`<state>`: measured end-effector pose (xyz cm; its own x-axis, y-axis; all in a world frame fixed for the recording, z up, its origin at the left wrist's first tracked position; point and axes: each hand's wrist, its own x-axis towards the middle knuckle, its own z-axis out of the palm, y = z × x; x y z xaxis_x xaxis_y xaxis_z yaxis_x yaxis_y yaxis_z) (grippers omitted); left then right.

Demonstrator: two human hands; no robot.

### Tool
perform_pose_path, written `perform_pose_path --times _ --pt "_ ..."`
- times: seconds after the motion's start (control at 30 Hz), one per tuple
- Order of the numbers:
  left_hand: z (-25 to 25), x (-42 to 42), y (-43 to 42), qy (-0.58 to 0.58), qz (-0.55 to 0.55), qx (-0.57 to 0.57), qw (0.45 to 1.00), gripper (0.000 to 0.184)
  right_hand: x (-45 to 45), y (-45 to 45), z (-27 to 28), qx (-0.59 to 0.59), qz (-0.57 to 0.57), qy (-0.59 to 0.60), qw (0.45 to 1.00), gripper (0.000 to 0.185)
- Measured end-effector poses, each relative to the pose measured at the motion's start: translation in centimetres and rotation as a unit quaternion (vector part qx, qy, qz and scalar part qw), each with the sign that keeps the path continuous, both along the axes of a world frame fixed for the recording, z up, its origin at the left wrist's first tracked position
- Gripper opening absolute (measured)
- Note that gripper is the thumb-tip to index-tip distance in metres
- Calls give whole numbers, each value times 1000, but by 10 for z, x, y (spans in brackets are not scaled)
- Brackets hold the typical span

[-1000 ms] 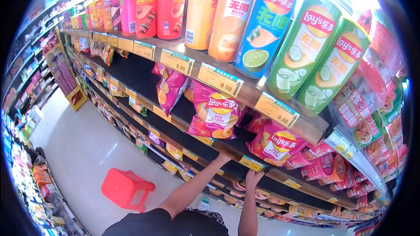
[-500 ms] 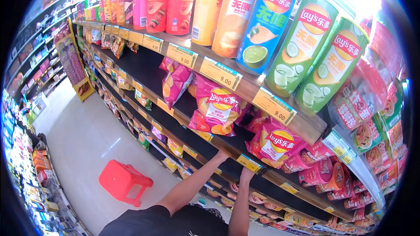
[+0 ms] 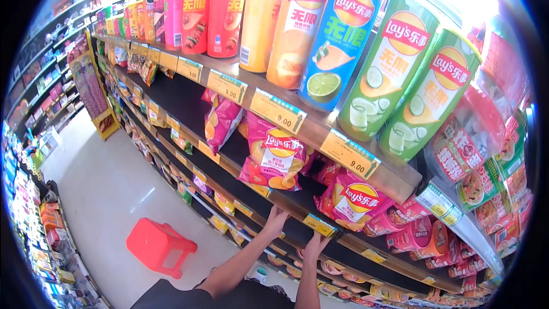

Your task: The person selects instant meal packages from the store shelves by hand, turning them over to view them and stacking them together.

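Observation:
My left hand (image 3: 277,222) is at the lower front edge of the shelf (image 3: 293,208) that carries the pink chip bags. My right hand (image 3: 315,245) is just to the right, directly below a yellow price label (image 3: 319,225) on the same edge. The fingertips of both hands are largely hidden at the shelf's edge, so their grip is unclear. Above them stand a pink Lay's chip bag (image 3: 275,157) and another pink Lay's bag (image 3: 355,200).
Tall chip canisters (image 3: 337,43) line the upper shelf above its price labels (image 3: 278,112). Instant noodle cups (image 3: 409,234) and a clear bag (image 3: 457,143) are at the right. A red stool (image 3: 157,244) stands on the aisle floor (image 3: 117,194); more stocked shelves run along the left.
The view has tilted slightly, so the shelves sit lower in the picture. My left hand has drawn back a little and shows more; my right hand stays below the price label.

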<state>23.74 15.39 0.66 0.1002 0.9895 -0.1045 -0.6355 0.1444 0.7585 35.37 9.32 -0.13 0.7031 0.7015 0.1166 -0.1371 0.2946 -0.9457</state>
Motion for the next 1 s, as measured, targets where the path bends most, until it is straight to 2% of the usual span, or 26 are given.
perform_pose_path --times 0.03,0.2,0.37,0.57,0.77,0.9,1.0 --pt "-2 -2 3 -36 -16 -32 999 34 0 -1 7 -8 -7 30 999 44" --pt "-8 -6 12 6 -63 -51 997 31 -12 -10 53 10 -24 229 973 43" --pt "-21 -3 13 -38 -144 -66 987 31 3 -4 -2 83 16 169 982 45" --pt "-32 -7 11 -51 -195 -47 978 39 5 -11 3 111 60 196 972 51" --pt "-16 -22 -2 -55 -199 -56 977 52 17 -11 -16 126 110 234 958 48" --pt "-14 -30 -9 -81 -208 -50 973 57 17 -13 -10 103 140 221 960 44" --pt "-2 -39 -21 -68 -194 -69 976 57 19 -14 -4 -8 116 285 951 48"
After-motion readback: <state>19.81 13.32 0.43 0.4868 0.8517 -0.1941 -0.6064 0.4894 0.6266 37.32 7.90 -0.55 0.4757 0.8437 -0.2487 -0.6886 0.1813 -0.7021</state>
